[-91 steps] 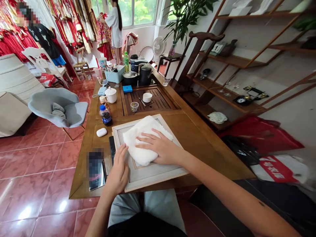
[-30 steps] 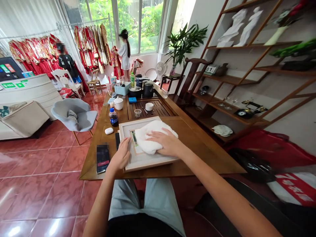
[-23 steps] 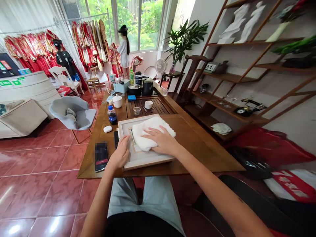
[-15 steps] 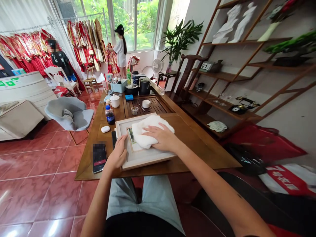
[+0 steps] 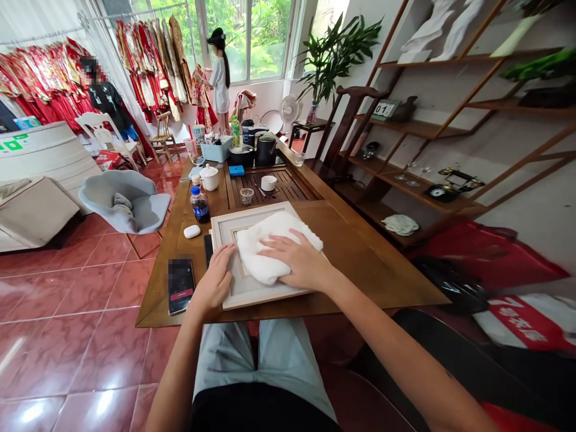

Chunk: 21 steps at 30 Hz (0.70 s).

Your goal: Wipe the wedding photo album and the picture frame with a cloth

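Observation:
A picture frame with a pale border lies on the wooden table in front of me. My left hand is closed on its left edge, with the fingers over the border. A fluffy white cloth is bunched on the frame and hides most of the picture. My right hand rests on the cloth, its fingers spread and pressing down. The underside of the cloth is hidden. Left of the frame lies a phone, near my left wrist.
Beyond the frame are a white earbud case, a blue-capped bottle, a lidded white cup and a tea tray with a white bowl. Wooden shelves stand to the right. Two people are by the clothes racks.
My right hand and the cloth have shifted slightly toward me over the frame, covering more of the picture. My left hand stays at the frame's left edge. The camera view has tilted slightly.

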{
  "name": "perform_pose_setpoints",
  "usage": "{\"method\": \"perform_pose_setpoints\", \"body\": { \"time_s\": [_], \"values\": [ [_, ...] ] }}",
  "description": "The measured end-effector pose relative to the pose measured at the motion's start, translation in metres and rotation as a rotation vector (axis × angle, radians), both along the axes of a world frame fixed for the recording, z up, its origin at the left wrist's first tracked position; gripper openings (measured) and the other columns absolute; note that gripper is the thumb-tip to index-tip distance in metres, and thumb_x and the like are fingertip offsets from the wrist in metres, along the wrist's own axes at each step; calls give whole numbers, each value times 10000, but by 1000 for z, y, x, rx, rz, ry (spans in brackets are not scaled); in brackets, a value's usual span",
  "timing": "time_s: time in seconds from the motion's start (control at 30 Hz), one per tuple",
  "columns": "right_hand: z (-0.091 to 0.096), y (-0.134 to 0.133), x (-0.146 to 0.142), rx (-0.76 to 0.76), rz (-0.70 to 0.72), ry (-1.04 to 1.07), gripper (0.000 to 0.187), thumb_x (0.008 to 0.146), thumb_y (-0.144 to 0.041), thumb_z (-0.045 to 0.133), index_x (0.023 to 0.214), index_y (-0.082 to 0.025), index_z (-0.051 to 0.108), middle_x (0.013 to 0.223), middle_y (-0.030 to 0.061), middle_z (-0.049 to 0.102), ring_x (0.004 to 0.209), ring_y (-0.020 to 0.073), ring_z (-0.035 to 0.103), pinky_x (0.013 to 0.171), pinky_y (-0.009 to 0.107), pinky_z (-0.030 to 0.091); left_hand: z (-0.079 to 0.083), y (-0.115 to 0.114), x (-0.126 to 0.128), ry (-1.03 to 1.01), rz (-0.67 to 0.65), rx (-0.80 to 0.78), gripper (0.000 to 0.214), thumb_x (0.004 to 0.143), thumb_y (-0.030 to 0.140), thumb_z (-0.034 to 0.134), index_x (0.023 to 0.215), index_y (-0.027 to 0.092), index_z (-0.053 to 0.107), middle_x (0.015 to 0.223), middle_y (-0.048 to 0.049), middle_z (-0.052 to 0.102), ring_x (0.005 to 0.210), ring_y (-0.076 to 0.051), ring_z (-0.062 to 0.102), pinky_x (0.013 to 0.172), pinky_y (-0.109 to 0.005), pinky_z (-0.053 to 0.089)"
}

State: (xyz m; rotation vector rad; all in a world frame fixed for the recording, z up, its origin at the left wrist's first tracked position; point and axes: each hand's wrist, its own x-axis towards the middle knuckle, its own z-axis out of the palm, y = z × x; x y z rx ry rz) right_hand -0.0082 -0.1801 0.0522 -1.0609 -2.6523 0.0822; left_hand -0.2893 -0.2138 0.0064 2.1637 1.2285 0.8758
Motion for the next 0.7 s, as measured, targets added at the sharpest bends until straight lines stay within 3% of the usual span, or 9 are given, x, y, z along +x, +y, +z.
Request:
{"method": "perform_pose_setpoints", "body": {
  "time_s": [0.1, 0.27, 0.43, 0.6, 0.7],
  "values": [
    [0, -4, -1, -54, 71, 13, 590, 777, -238, 620, 1362, -312, 625, 1532, 48, 552, 1434, 299, 467, 1210, 596, 181, 2, -4, 2, -2, 18, -11, 700, 880, 69, 383, 1569, 193, 375, 1650, -111, 374, 1582, -267, 211, 1305, -568, 181],
    [0, -5, -1, -11, -63, 6, 583, 800, -260, 604, 1383, -277, 610, 1536, 92, 542, 1430, 340, 462, 1186, 654, 191, 7, -10, 5, -1, 26, -22, 707, 888, 52, 378, 1572, 228, 384, 1656, -89, 372, 1580, -267, 219, 1304, -574, 195],
    [0, -6, 4, -68, 96, 8, 633, 756, -239, 624, 1384, -318, 613, 1538, 50, 544, 1421, 318, 479, 1211, 605, 185, 9, -14, 7, 7, 44, -35, 704, 909, 49, 359, 1589, 230, 339, 1646, -99, 378, 1578, -262, 226, 1305, -569, 194],
    [0, -6, 10, -21, -78, 41, 620, 780, -252, 620, 1399, -287, 599, 1551, 75, 526, 1436, 349, 451, 1208, 633, 131, 10, -17, 8, 2, 47, -70, 692, 941, 67, 351, 1602, 267, 300, 1668, -80, 350, 1581, -261, 225, 1308, -581, 139],
    [1, -13, 5, -86, 45, 36, 662, 771, -249, 618, 1427, -320, 567, 1578, 40, 493, 1456, 318, 431, 1227, 595, 101, 9, -18, 9, 5, 63, -75, 687, 935, 77, 375, 1596, 256, 315, 1650, -92, 379, 1574, -272, 247, 1306, -580, 139]
  ]
}}
